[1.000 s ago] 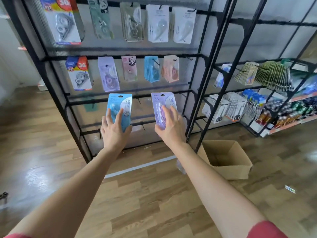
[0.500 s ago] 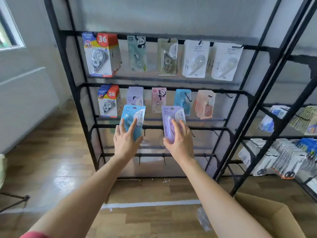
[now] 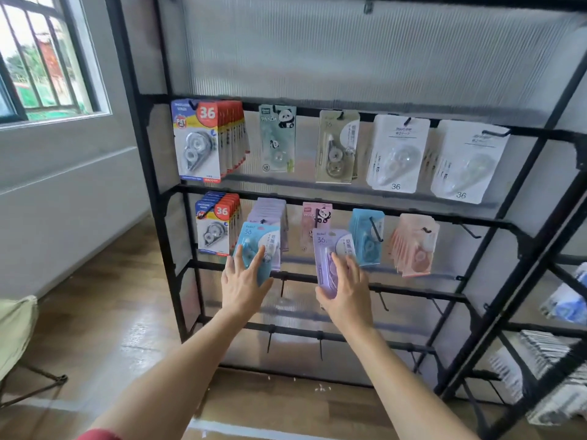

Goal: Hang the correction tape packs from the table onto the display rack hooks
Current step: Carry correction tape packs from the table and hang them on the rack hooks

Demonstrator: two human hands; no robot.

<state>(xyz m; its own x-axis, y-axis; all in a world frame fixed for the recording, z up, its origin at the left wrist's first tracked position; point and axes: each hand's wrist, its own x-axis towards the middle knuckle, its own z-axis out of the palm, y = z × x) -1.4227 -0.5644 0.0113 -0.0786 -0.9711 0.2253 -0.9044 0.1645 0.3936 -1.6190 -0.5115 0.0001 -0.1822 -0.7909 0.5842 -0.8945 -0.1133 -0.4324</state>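
Blue pack [image 3: 259, 249] and purple pack [image 3: 330, 255], one per hand, are being held upright with printed faces toward the display rack [image 3: 152, 185], level with its middle rail. Hang holes are sitting at the top, clear of the fingers; probably so each card can slide straight onto a peg.

Left hand [image 3: 243, 287] is clamping the blue pack low down, fingers spread flat over its back, thumb tucked at the lower edge. Right hand [image 3: 346, 290] is gripping the purple pack the same way. The hands are apart, side by side.

The blue pack is overlapping a hung purple stack [image 3: 270, 214]. The purple pack is sitting between a pink panda card [image 3: 316, 217] and a hung blue stack [image 3: 367, 236]. Colours are crossed against the stacks behind, so a swap may be needed; target pegs cannot be told.

Bare hooks [image 3: 282, 287] are showing on the rail below, and one free hook [image 3: 467, 231] at the far right of the middle rail.

The table is out of view. A window [image 3: 47, 58] is lighting the left wall.
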